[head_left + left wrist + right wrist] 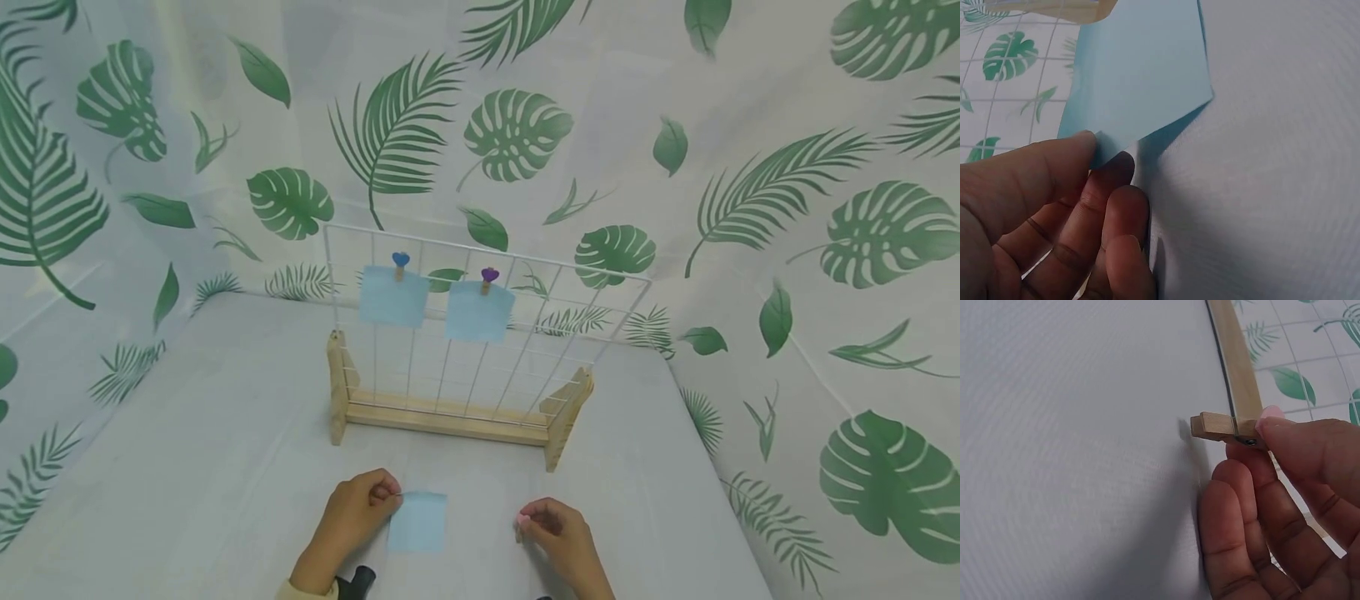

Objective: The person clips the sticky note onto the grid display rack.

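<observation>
My left hand point(358, 510) pinches the upper left corner of a light blue paper square point(418, 523) at the front of the table. In the left wrist view, thumb and index finger hold the paper point(1147, 69) by its corner. To the right, my right hand point(558, 537) holds a small wooden clothespin point(1219, 425) with a pink top, pinched between thumb and index finger. Behind both hands stands a white wire grid point(465, 375) in a wooden base point(450, 423). Two blue paper squares hang on it, one under a blue heart clothespin point(401, 262), one under a purple heart clothespin point(489, 277).
A white cloth covers the table point(225, 433). Leaf-patterned curtains point(517, 50) rise along the back and both sides. The base's wooden end pieces point(568, 417) stick out toward the front.
</observation>
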`<state>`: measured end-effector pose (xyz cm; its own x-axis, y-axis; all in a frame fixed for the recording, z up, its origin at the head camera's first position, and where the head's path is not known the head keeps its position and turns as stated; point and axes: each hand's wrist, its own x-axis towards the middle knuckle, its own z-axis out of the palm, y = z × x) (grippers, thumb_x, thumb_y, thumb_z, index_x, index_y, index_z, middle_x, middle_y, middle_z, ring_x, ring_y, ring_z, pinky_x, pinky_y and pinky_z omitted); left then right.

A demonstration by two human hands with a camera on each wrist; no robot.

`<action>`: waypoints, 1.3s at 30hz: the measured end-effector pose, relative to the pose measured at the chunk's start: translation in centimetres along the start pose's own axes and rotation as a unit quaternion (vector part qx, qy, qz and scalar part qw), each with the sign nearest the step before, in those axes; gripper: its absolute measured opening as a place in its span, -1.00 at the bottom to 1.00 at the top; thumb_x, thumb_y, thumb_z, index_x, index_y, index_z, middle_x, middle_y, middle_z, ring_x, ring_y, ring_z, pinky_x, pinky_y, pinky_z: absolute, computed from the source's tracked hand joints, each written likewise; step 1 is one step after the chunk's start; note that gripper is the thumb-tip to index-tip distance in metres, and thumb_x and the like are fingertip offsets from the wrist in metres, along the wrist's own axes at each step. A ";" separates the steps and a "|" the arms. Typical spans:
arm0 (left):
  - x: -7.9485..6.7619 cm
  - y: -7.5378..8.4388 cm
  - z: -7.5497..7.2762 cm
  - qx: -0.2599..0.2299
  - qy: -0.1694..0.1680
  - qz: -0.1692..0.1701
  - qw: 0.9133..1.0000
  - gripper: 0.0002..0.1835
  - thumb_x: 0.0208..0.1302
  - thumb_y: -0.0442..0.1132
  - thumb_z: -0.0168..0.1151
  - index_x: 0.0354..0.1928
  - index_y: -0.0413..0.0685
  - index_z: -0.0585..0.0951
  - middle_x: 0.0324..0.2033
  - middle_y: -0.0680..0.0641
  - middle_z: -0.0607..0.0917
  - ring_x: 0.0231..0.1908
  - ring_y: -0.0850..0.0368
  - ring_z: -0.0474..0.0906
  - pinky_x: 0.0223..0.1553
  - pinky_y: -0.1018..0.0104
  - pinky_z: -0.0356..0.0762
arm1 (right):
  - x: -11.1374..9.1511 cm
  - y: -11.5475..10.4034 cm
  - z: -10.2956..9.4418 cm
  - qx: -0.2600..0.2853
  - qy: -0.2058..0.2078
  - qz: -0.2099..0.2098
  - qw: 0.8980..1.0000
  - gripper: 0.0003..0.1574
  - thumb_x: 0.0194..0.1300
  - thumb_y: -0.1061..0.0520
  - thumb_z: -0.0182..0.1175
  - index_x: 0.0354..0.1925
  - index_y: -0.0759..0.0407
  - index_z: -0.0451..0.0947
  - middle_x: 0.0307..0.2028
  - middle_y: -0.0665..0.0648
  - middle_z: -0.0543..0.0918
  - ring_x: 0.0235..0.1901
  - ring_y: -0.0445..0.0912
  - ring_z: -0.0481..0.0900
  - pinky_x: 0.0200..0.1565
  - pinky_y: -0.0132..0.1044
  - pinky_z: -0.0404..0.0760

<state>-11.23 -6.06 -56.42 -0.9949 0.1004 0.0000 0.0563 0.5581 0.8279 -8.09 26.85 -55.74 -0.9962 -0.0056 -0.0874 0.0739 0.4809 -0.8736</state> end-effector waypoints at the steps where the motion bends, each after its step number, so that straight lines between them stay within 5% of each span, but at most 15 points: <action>1: 0.0 0.0 0.0 0.000 0.000 0.001 1.000 -0.87 0.26 -0.32 0.55 -0.30 0.01 0.72 -0.41 0.15 0.72 -0.38 0.26 0.62 -0.26 0.33 0.60 | 0.0 0.0 0.0 0.010 0.000 0.003 1.000 -0.88 0.40 0.28 0.44 -0.16 0.33 0.71 -0.25 0.12 0.79 -0.26 -0.22 0.70 -0.13 -0.40 0.71; 10: 0.1 0.7 0.0 -0.026 0.008 -0.006 1.000 -0.90 0.34 -0.33 0.48 -0.28 0.02 0.73 -0.42 0.17 0.71 -0.37 0.27 0.60 -0.24 0.34 0.58 | 0.0 -1.0 -0.2 0.034 0.023 0.024 0.999 -0.78 0.44 0.25 0.43 -0.04 0.40 0.75 -0.15 0.22 0.83 -0.23 -0.14 0.78 -0.16 -0.40 0.72; 19: 0.2 1.4 -0.1 -0.052 0.013 -0.016 0.998 -0.93 0.39 -0.32 0.46 -0.25 0.02 0.74 -0.41 0.17 0.71 -0.32 0.26 0.61 -0.19 0.33 0.61 | 0.4 -2.2 -0.1 0.061 0.075 0.025 0.995 -0.85 0.42 0.29 0.44 -0.09 0.38 0.77 -0.26 0.19 0.83 -0.31 -0.19 0.76 -0.18 -0.40 0.75; 39: 0.4 3.3 0.3 -0.101 0.017 -0.002 0.995 -0.95 0.39 -0.30 0.47 -0.21 -0.01 0.76 -0.37 0.14 0.76 -0.31 0.23 0.64 -0.19 0.38 0.63 | 0.2 -4.7 -1.0 0.090 0.083 -0.005 0.992 -0.74 0.47 0.23 0.40 0.01 0.42 0.72 -0.20 0.23 0.81 -0.24 -0.20 0.77 -0.10 -0.39 0.76</action>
<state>-11.47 -3.95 -53.84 -0.9975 0.0695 0.0123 0.0380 0.3810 0.9238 -8.71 25.47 -51.13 -0.9897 0.1429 -0.0108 0.0563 0.3178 -0.9465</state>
